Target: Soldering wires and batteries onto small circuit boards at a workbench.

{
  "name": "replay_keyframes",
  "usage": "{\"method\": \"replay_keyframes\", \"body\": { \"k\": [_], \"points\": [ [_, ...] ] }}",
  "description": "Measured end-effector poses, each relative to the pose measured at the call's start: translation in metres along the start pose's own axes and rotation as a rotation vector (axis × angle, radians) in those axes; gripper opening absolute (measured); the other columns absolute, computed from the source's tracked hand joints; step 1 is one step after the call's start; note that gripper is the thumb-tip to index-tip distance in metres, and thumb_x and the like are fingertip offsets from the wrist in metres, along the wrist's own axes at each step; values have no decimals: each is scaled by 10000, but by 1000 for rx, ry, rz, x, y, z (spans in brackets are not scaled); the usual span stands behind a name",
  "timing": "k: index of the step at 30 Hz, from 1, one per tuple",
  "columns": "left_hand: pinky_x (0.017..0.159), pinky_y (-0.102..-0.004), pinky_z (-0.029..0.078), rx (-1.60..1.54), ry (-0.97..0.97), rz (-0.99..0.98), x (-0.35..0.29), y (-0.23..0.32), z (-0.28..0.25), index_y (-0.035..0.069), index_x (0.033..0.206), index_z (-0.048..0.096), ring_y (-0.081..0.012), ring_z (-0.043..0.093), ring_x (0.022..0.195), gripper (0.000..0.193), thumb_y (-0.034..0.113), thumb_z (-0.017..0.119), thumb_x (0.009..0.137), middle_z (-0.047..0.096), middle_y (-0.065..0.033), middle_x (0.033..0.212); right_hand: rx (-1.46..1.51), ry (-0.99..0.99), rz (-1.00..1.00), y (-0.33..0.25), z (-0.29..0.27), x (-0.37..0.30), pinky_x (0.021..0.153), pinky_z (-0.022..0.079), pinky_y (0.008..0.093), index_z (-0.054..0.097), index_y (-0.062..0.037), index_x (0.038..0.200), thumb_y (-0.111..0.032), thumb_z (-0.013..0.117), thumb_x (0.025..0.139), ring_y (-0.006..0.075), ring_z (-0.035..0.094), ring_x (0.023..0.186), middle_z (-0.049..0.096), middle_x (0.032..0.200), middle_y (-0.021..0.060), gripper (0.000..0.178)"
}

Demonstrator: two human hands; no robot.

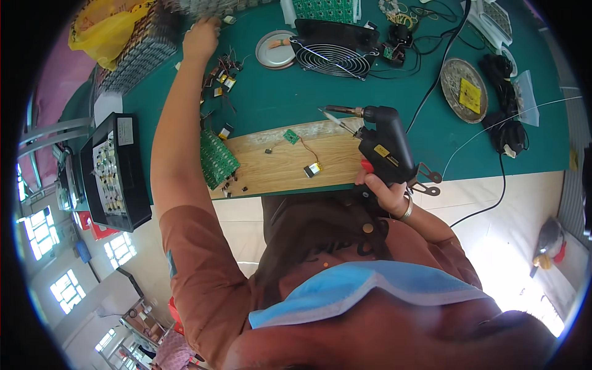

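Note:
My right hand (387, 192) is wrapped round the handle of a black soldering gun (387, 145), whose tip points left above a wooden board (259, 166). On the board lies a small green circuit board (291, 136), wired to a small silver battery (313, 169) with a yellow end. A tiny dark part (268, 151) sits just left of it. My left arm stretches to the far left, where my left hand (202, 40) is at a heap of small parts in clear plastic (216, 6). Its fingertips are blurred against the heap, so any grip is unclear.
A green circuit panel (217, 161) overlaps the board's left end. Wired batteries (225, 80) lie beside my left forearm. Behind stand a round white lid (275, 49) and a black fan (333, 52). Right are a metal dish (453, 92) with a yellow sponge (470, 95) and cables.

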State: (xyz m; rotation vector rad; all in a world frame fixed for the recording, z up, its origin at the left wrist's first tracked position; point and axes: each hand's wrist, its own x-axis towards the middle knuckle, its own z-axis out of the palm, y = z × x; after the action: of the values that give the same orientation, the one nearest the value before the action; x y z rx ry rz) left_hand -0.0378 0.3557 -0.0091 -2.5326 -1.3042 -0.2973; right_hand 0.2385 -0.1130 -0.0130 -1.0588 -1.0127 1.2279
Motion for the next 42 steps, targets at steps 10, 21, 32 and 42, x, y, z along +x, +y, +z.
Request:
{"method": "replay_keyframes", "body": {
  "k": [10, 21, 32, 42],
  "points": [
    [844, -482, 523, 38, -142, 70, -1, -29, 4, 215, 1212, 627, -314, 615, 1045, 389, 102, 656, 841, 590, -64, 1155, 52, 52, 3, 8, 3, -4, 747, 507, 337, 529, 60, 1198, -35, 551, 906, 202, 621, 790, 633, 855, 123, 307],
    [802, -483, 423, 274, -117, 94, -9, -21, -29, 232, 1159, 668, -227, 565, 1107, 309, 302, 670, 858, 606, -3, 1168, 41, 84, 4, 4, 7, 0, 750, 499, 306, 525, 64, 1193, -58, 556, 912, 171, 614, 787, 635, 851, 96, 308],
    [749, -377, 422, -254, 136, -13, -184, 144, -200, 124, 1045, 677, -209, 618, 843, 317, 265, 778, 780, 660, -17, 882, 76, 169, 49, -6, 7, 4, 707, 506, 334, 514, 88, 1196, -42, 556, 852, 205, 604, 723, 609, 801, 132, 370],
    [746, -377, 394, -420, -44, -183, -272, 213, -165, 101, 970, 669, -225, 582, 859, 272, 249, 773, 766, 617, -24, 866, 49, 151, 70, -9, 11, 3, 696, 499, 345, 510, 91, 1210, -88, 586, 855, 220, 589, 707, 592, 761, 131, 406]
  ]
}}
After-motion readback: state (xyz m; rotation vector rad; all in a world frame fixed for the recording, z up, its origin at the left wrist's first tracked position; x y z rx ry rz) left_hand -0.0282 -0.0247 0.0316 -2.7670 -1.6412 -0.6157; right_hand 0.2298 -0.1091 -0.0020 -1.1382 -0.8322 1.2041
